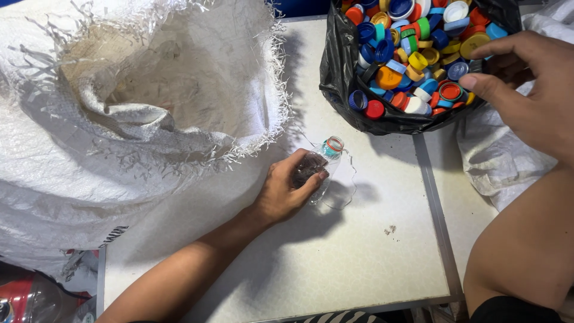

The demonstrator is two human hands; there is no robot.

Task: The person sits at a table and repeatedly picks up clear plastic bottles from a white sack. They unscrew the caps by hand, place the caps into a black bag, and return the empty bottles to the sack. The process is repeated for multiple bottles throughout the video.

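Observation:
My left hand [286, 190] grips a clear crushed plastic bottle [321, 164] lying on the table, its uncapped neck with an orange ring pointing up-right. My right hand [532, 84] hovers with fingers spread over the edge of a black plastic bag [344, 72] filled with several coloured bottle caps [412, 54]. The right hand holds nothing that I can see.
A large white woven sack [119, 119] with a frayed rim stands open at the left. Another white sack [496, 161] lies under my right arm. The light speckled table [335, 263] has a seam at the right and its front edge near me.

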